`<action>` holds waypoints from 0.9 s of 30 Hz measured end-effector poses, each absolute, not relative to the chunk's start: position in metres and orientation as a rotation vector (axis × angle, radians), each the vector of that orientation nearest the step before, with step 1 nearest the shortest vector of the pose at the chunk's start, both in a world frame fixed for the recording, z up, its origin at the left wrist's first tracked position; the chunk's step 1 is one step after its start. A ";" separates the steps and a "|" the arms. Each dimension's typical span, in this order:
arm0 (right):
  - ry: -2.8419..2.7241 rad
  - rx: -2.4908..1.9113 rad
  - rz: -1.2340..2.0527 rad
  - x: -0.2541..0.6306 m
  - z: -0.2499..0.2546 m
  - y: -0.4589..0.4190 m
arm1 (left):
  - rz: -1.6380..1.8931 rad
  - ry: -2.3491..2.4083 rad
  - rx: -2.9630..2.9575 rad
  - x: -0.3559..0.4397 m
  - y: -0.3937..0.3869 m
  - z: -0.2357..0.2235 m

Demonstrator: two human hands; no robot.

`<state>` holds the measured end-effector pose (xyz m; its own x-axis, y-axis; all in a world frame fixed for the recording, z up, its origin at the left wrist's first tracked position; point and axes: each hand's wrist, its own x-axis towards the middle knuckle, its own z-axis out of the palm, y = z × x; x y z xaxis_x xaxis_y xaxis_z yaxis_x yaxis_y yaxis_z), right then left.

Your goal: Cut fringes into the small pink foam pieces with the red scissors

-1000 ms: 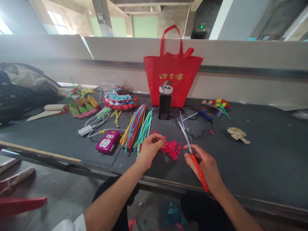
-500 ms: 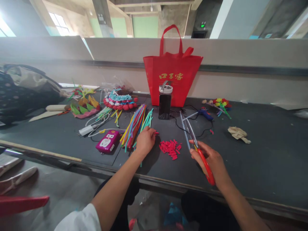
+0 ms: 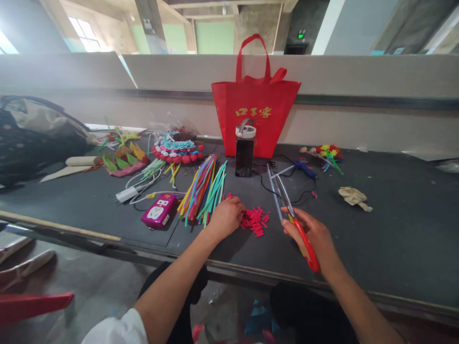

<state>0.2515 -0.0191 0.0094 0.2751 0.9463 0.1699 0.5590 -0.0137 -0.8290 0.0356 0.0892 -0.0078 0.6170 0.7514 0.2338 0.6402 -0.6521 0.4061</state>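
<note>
My left hand [image 3: 226, 217] rests at the left edge of a pile of short red cut pieces [image 3: 256, 220]. Its fingers are closed and bent down; whatever they hold is hidden. A few more red pieces show just behind the fingers. Left of that hand lies a bundle of multicoloured pipe cleaners [image 3: 200, 187], with turquoise ones [image 3: 217, 188] fanned beside it. My right hand [image 3: 313, 234] is closed around scissors with red handles [image 3: 309, 248], blades pointing away from me. Thin translucent sticks [image 3: 274, 191] lie along the blades; whether this hand grips them too is unclear.
Behind stand a phone [image 3: 244, 158], a bottle [image 3: 245, 130] and a red bag [image 3: 256, 107]. At the right are a blue glue gun [image 3: 304, 168] with its cord, craft flowers [image 3: 330, 154] and crumpled beige material [image 3: 354, 197]. A purple power socket [image 3: 158, 211] sits at left.
My left hand has moved right and slightly toward me, from beside the turquoise pipe cleaners to the red pile. My right hand keeps the scissors in nearly the same place.
</note>
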 end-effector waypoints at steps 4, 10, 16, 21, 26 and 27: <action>-1.482 -1.700 0.479 0.249 0.008 -0.021 | 0.627 1.196 2.492 0.034 0.086 -0.005; -1.697 -1.755 0.229 0.241 -0.003 -0.025 | 0.972 1.094 1.683 0.037 0.074 -0.001; -1.804 -1.681 0.133 0.227 -0.006 -0.029 | 1.011 0.751 0.929 0.046 0.055 0.011; -1.832 -1.675 0.118 0.219 -0.007 -0.031 | 1.052 0.596 0.816 0.053 0.043 0.016; -1.840 -1.682 0.062 0.219 -0.009 -0.031 | 1.053 0.585 0.826 0.056 0.039 0.018; -1.844 -1.683 0.055 0.219 -0.009 -0.031 | 1.055 0.589 0.830 0.056 0.038 0.018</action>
